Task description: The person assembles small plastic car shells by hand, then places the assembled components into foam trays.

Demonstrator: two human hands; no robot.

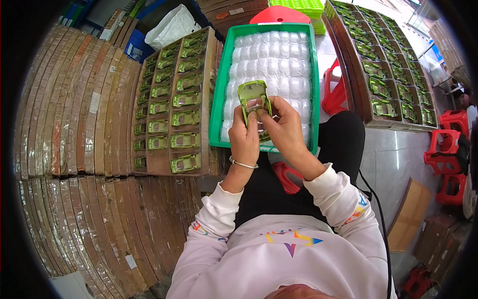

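Observation:
A green toy car body shell (252, 89) is held up between both hands, its cut-out openings facing me. My left hand (243, 138) grips its left side, while my right hand (288, 128) holds the right side. Both thumbs press together near the lower middle, and the fingers behind the shell are partly hidden. Directly beneath is a green plastic tray (215, 114), filled with rows of white wrapped bundles (269, 52). The lower end of the shell is partly covered by my hands.
At left, a divided cardboard box (186, 168) holds similar green shells, beside stacked cardboard (74, 104). Another divided box (393, 122) of shells stands at right. Red stools (334, 89) are around the tray and far right. A black cable (381, 214) runs past my right arm.

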